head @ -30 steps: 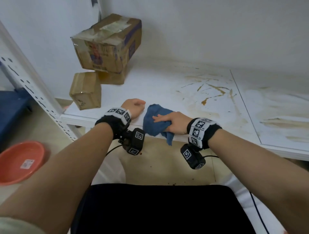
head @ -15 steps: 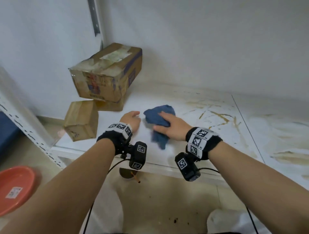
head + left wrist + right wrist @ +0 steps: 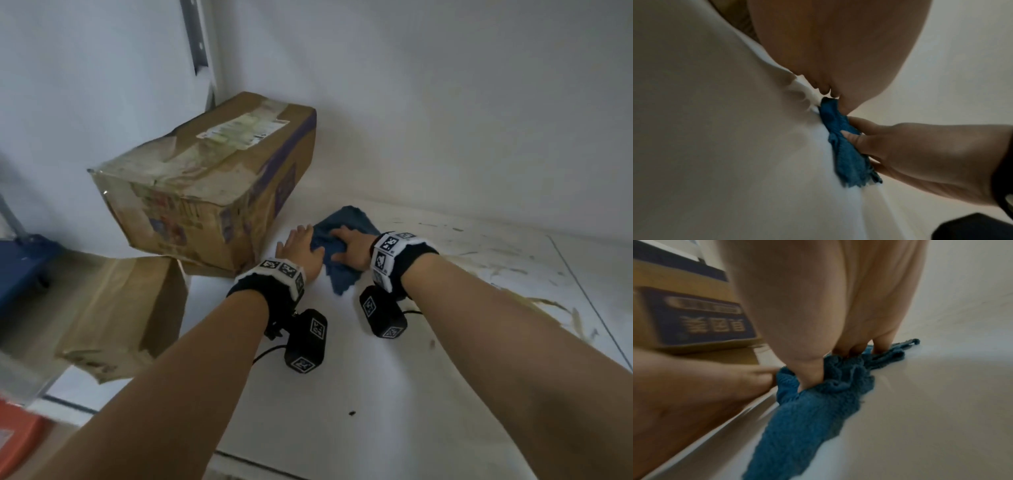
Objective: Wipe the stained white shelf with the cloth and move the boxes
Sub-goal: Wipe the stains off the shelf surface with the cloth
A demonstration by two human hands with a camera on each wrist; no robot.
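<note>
Head view: the right hand [image 3: 352, 246] presses flat on the cloth [image 3: 342, 246] on the shelf [image 3: 394, 377], just right of the big box [image 3: 205, 192]. The left hand [image 3: 301, 251], fingers straight, rests beside the cloth.

Wrist views: the cloth [image 3: 818, 395] bunches softly, so it looks light and limp; best taken by its gathered middle.

Nubby terry cloth [image 3: 342, 236], smooth glossy white shelf [image 3: 394, 377] (stained), worn taped cardboard boxes [image 3: 212, 185]

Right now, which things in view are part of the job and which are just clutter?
Job:
- blue cloth, under the right hand, left hand touching its edge
- stained white shelf
- large taped box
- small box

Clutter:
- orange plate
- blue cart
</note>
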